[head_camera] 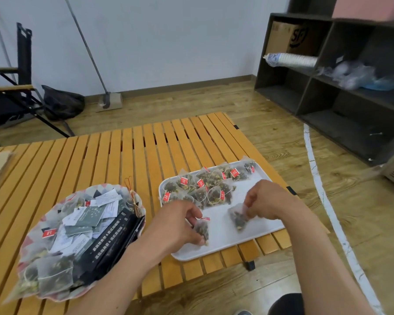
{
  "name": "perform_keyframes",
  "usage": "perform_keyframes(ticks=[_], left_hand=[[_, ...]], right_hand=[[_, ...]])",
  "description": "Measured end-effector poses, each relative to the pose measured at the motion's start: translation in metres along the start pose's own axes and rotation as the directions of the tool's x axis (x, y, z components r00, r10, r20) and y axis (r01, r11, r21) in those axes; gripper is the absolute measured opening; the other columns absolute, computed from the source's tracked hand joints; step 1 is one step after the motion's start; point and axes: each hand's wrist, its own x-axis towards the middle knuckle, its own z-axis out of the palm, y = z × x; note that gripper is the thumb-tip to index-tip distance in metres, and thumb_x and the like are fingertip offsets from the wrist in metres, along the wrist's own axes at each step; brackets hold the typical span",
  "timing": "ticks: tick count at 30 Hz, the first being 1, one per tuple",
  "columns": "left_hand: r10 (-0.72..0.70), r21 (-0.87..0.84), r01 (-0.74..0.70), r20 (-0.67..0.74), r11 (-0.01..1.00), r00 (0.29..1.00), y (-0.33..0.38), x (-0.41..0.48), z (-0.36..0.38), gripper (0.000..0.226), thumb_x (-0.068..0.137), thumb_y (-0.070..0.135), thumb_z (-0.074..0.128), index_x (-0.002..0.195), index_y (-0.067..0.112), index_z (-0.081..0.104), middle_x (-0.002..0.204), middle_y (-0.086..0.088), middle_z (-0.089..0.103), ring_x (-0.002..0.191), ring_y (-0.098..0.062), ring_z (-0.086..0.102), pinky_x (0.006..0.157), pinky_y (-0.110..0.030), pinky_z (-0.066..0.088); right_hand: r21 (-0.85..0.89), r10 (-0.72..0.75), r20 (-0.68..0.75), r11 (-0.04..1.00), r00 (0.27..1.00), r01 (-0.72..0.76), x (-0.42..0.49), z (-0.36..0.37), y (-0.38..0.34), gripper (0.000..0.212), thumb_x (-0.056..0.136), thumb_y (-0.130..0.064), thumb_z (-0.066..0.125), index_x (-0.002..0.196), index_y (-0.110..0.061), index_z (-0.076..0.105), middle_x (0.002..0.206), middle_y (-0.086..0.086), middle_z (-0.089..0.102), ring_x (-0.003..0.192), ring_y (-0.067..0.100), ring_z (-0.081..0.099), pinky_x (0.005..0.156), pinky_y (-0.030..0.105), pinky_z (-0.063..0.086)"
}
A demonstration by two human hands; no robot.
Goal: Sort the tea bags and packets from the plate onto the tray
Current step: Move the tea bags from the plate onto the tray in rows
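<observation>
Over the white rectangular plastic tray (pixel 223 245) on the slatted orange wooden table (pixel 123 155), the left hand (pixel 180 221) has its grip closed narrowly on a translucent red-tagged mesh tea bag (pixel 201 231) at the tray's 7 o'clock. The right hand (pixel 264 198) pinches a second mesh tea bag (pixel 237 218) by its top near 4 o'clock. A cluster of sorted tea bags (pixel 205 187) lines the tray from 10 to 1 o'clock. At the tray's 9 o'clock, the round patterned plate (pixel 89 189) is heaped with more bags and long black packets (pixel 114 237). These bags look featherlight, soft and easily crushed, so I'd take them by a top corner or the tag.
</observation>
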Motion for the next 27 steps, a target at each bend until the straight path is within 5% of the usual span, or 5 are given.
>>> perform_keyframes(ticks=[5, 15, 18, 21, 27], left_hand=[[0.025, 0.025, -0.024, -0.036, 0.999, 0.999, -0.004, 0.003, 0.003, 0.045, 0.067, 0.022, 0.095, 0.104, 0.028, 0.071, 0.09, 0.013, 0.069, 0.074, -0.003, 0.065, 0.072, -0.03, 0.058], [0.036, -0.033, -0.038, -0.083, 0.999, 0.996, -0.002, 0.007, 0.006, 0.042, 0.067, 0.028, 0.095, 0.101, 0.03, 0.071, 0.088, 0.013, 0.071, 0.076, -0.003, 0.067, 0.07, -0.027, 0.057], [0.02, -0.055, -0.024, -0.068, 0.998, 0.997, -0.002, 0.005, 0.001, 0.05, 0.061, 0.025, 0.098, 0.103, 0.03, 0.071, 0.09, 0.013, 0.071, 0.076, -0.006, 0.07, 0.073, -0.03, 0.059], [0.007, -0.034, -0.009, -0.054, 0.999, 0.999, -0.004, 0.002, -0.005, 0.052, 0.058, 0.02, 0.099, 0.101, 0.027, 0.072, 0.091, 0.011, 0.072, 0.077, -0.009, 0.072, 0.078, -0.039, 0.061], [0.022, 0.141, -0.013, -0.061, 0.99, 0.998, -0.005, -0.002, -0.006, 0.035, 0.069, 0.025, 0.091, 0.097, 0.029, 0.071, 0.089, 0.013, 0.072, 0.077, -0.005, 0.068, 0.076, -0.035, 0.059]], right_hand=[[0.155, 0.115, -0.287, 0.985, 0.951, -0.073, 0.024, -0.007, 0.017, 0.018, 0.084, -0.016, 0.076, 0.071, -0.024, 0.068, 0.081, 0.002, 0.072, 0.07, 0.019, 0.065, 0.055, 0.024, 0.046], [0.178, -0.003, -0.295, 0.982, 0.955, 0.058, 0.038, 0.008, 0.005, 0.029, 0.086, -0.017, 0.074, 0.065, -0.027, 0.057, 0.067, -0.004, 0.058, 0.066, 0.017, 0.056, 0.058, 0.026, 0.045], [0.197, 0.003, -0.296, 0.979, 0.955, 0.058, 0.03, 0.005, 0.007, 0.013, 0.084, -0.017, 0.077, 0.086, -0.025, 0.067, 0.083, -0.003, 0.066, 0.08, 0.022, 0.065, 0.069, 0.034, 0.056], [0.128, 0.075, -0.298, 0.991, 0.952, -0.039, 0.009, -0.005, 0.0, 0.034, 0.079, -0.028, 0.085, 0.107, -0.018, 0.07, 0.102, 0.001, 0.072, 0.094, 0.024, 0.069, 0.084, 0.039, 0.058], [-0.003, -0.053, 0.155, 0.999, 0.986, 0.054, -0.033, 0.026, -0.054, 0.042, 0.066, -0.043, 0.09, 0.088, -0.01, 0.074, 0.078, 0.003, 0.078, 0.078, 0.019, 0.077, 0.081, 0.04, 0.063]])
